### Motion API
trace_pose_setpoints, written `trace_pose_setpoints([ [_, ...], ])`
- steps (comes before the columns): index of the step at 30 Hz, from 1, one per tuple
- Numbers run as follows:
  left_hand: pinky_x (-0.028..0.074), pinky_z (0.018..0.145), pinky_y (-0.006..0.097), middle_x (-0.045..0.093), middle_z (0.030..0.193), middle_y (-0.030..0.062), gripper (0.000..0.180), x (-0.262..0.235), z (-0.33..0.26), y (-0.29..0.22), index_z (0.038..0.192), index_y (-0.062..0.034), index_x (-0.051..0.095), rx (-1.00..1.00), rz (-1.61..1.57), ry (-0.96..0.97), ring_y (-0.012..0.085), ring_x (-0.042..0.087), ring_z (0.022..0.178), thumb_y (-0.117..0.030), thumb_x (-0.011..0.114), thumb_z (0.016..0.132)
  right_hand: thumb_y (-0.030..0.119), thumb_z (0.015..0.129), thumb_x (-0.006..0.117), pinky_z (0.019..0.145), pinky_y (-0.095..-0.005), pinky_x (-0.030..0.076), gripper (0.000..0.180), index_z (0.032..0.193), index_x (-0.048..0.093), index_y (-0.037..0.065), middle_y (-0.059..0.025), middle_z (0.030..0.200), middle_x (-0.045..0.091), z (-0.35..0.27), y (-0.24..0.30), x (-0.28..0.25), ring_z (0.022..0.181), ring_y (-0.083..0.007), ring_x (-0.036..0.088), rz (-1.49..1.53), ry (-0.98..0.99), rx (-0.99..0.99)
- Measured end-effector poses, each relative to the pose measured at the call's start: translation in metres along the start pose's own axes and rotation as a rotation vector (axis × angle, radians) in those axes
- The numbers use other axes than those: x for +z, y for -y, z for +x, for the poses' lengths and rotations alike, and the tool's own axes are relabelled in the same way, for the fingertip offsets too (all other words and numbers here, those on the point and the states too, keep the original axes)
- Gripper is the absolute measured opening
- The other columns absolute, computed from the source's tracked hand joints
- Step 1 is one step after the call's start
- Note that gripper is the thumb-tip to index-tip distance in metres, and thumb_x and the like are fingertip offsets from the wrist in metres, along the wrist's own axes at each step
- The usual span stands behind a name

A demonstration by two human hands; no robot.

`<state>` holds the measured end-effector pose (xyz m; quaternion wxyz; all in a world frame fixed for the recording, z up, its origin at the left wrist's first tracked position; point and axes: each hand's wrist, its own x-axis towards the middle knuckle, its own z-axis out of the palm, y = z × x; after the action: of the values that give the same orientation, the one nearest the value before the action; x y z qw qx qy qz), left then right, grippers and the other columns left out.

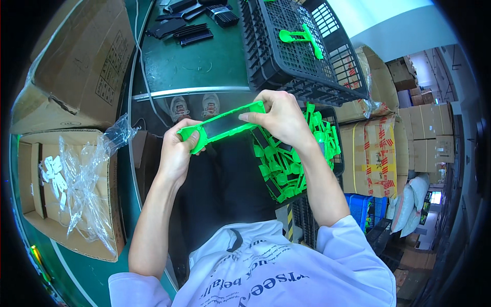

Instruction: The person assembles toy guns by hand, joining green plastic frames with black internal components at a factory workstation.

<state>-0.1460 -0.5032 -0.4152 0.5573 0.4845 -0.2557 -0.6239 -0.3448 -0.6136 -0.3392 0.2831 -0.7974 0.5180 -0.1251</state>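
Note:
A bright green plastic frame (227, 133) with a long dark flat panel (220, 124) inside its rim is held between both hands, tilted up toward the right. Its rounded left end is gripped by my left hand (176, 148), thumb on top and fingers beneath. My right hand (284, 117) holds the other end, its thumb pressed against the panel near the rim. Below my right forearm, a dark crate (338, 169) is heaped with similar green plastic parts (286, 169).
Black flat pieces (192, 28) lie on the green table (204, 66) ahead. A black mesh crate (276, 71) with green parts (304, 38) stands at its right. An opened carton (110, 204) with clear plastic film (82, 189) and white pieces sits left, below a larger carton (87, 66). Cartons (376, 153) stand right.

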Motion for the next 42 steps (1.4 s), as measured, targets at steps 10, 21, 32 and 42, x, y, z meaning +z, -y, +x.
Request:
trace_pose_setpoints([
  [10, 0.037, 0.049, 0.021, 0.058, 0.063, 0.0011, 0.014, 0.007, -0.004, -0.003, 0.08, -0.0032, 0.066, -0.04, 0.198, -0.12, 0.007, 0.053, 0.053, -0.011, 0.077, 0.078, 0.03, 0.065, 0.084, 0.053, -0.0342, 0.045, 0.038, 0.065, 0.063, -0.002, -0.0131, 0.056, 0.06, 0.001, 0.005, -0.006, 0.053, -0.0185, 0.06, 0.035, 0.098, 0.04],
  [21, 0.037, 0.046, 0.02, 0.059, 0.065, 0.0006, 0.01, 0.001, -0.003, 0.0, 0.079, -0.0047, 0.066, -0.037, 0.056, -0.112, 0.006, 0.052, 0.052, -0.008, 0.075, 0.078, 0.026, 0.072, 0.081, 0.067, -0.0365, 0.047, 0.052, 0.108, 0.053, 0.001, -0.0143, 0.081, 0.062, -0.023, 0.014, 0.006, 0.072, -0.0257, 0.06, 0.111, 0.157, -0.214],
  [32, 0.04, 0.103, 0.042, 0.036, 0.149, 0.0221, 0.11, 0.006, -0.005, 0.016, 0.154, -0.0142, 0.015, -0.105, 0.445, 0.24, 0.0323, 0.037, 0.136, -0.021, 0.085, 0.069, 0.048, 0.075, 0.076, 0.079, -0.0459, 0.051, 0.079, 0.134, 0.044, 0.006, -0.0255, 0.091, 0.065, -0.091, -0.046, -0.079, 0.092, -0.0398, 0.065, -0.422, 0.304, 0.357],
  [42, 0.043, 0.1, 0.037, 0.052, 0.134, 0.0173, 0.073, 0.015, -0.005, 0.017, 0.148, -0.0084, 0.03, -0.171, 0.328, 0.181, 0.0233, 0.05, 0.121, -0.015, 0.07, 0.088, 0.018, 0.083, 0.057, 0.069, -0.0427, 0.052, 0.023, 0.098, 0.064, 0.002, -0.0189, 0.082, 0.067, 0.123, -0.121, -0.181, 0.08, -0.0339, 0.066, -0.533, -0.273, -0.231],
])
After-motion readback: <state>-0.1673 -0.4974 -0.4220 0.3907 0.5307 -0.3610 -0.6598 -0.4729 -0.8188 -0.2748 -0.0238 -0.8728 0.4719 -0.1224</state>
